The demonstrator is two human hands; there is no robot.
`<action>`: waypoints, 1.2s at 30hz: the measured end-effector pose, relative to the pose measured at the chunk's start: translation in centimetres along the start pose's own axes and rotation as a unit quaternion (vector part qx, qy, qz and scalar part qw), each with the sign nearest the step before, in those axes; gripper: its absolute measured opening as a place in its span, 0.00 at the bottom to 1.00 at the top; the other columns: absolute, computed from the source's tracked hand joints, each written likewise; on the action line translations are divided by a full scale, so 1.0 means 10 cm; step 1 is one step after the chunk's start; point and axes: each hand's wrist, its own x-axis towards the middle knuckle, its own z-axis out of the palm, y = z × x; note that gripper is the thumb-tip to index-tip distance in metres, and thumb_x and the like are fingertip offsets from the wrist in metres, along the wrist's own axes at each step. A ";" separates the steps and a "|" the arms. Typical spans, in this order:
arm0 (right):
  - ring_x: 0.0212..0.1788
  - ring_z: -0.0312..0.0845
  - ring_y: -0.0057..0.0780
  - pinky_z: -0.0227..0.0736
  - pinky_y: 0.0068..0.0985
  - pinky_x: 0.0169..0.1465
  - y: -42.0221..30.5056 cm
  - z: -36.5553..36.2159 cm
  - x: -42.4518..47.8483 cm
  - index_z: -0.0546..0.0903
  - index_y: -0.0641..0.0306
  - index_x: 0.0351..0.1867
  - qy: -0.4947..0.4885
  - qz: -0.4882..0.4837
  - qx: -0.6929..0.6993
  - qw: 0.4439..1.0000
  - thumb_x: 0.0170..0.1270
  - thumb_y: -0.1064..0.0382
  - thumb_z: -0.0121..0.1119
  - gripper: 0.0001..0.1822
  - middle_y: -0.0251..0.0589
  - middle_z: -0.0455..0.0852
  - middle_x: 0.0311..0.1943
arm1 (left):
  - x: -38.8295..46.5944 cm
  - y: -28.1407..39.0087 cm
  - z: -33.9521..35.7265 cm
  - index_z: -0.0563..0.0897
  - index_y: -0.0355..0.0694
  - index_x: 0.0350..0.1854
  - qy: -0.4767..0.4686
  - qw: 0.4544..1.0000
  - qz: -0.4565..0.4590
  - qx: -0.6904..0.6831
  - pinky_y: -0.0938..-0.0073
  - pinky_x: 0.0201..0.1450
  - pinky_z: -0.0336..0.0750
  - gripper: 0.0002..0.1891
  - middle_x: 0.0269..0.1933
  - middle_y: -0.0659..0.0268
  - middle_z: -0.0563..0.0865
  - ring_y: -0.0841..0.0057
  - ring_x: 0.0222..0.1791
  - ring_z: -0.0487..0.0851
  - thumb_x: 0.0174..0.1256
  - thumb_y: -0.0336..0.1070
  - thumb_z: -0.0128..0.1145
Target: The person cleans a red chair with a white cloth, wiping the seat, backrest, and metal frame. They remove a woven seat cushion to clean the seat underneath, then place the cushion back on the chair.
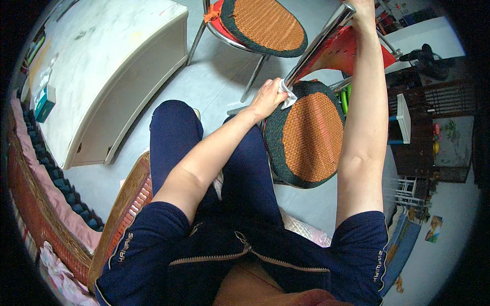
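Note:
Before me stands a chair with a chrome tube frame (319,42), a red backrest (337,51) and a round woven seat cushion (314,134) with a dark green border. Low on the back tube, my left hand (270,98) presses a white cloth or tissue (288,95) against the metal, fingers closed around it. My right arm reaches far forward past the backrest. Only part of my right hand (363,7) shows at the top edge, beside the upper bend of the tube; its fingers are cut off from view.
A second chair with a woven cushion (268,25) stands ahead. To the left is a white marble-patterned table (115,49) bearing a teal tissue box (45,103). A wooden seat with a woven surface (126,218) is by my left side. White shelving (405,191) stands far right.

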 end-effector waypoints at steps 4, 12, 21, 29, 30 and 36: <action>0.28 0.82 0.23 0.75 0.21 0.34 0.01 0.02 0.05 0.87 0.70 0.32 0.002 -0.004 -0.003 1.000 0.61 0.63 0.60 0.11 0.39 0.88 0.26 | -0.09 -0.18 0.09 0.78 0.35 0.44 0.058 0.993 0.047 0.087 0.57 0.57 0.68 0.16 0.45 0.51 0.78 0.54 0.49 0.75 0.62 0.43 0.60; 0.28 0.83 0.25 0.77 0.22 0.36 0.03 -0.02 0.03 0.87 0.71 0.32 -0.011 -0.007 -0.002 1.000 0.62 0.63 0.59 0.11 0.40 0.88 0.27 | 0.30 0.63 -0.13 0.76 0.35 0.50 0.068 0.982 0.009 -0.178 0.69 0.50 0.75 0.17 0.42 0.60 0.85 0.72 0.44 0.83 0.63 0.36 0.62; 0.28 0.82 0.24 0.76 0.21 0.36 0.00 0.00 0.00 0.87 0.70 0.32 -0.013 0.003 0.027 1.000 0.63 0.63 0.59 0.11 0.39 0.87 0.26 | 0.28 0.21 0.00 0.80 0.37 0.50 -0.002 0.973 -0.006 -0.231 0.72 0.46 0.76 0.18 0.39 0.66 0.86 0.82 0.40 0.80 0.61 0.40 0.64; 0.28 0.82 0.24 0.76 0.21 0.35 -0.04 0.02 -0.01 0.87 0.71 0.32 0.003 0.012 0.001 1.000 0.62 0.64 0.60 0.11 0.39 0.88 0.26 | 0.05 -0.23 0.17 0.76 0.37 0.50 -0.055 0.967 -0.058 -0.243 0.74 0.49 0.75 0.17 0.42 0.69 0.82 0.82 0.43 0.78 0.60 0.30 0.64; 0.28 0.82 0.24 0.76 0.21 0.35 -0.05 0.02 0.00 0.87 0.71 0.32 0.004 0.014 0.002 1.000 0.62 0.64 0.60 0.11 0.39 0.88 0.26 | 0.04 -0.20 0.21 0.76 0.37 0.50 -0.034 0.969 -0.060 -0.238 0.74 0.49 0.75 0.17 0.42 0.69 0.82 0.82 0.43 0.78 0.60 0.29 0.64; 0.27 0.82 0.24 0.76 0.22 0.34 -0.01 -0.03 0.01 0.87 0.72 0.31 -0.004 -0.006 -0.027 1.000 0.62 0.64 0.60 0.11 0.39 0.87 0.25 | 0.04 0.15 0.17 0.76 0.38 0.51 0.052 0.967 -0.065 -0.239 0.76 0.53 0.73 0.16 0.43 0.68 0.81 0.80 0.47 0.78 0.60 0.23 0.60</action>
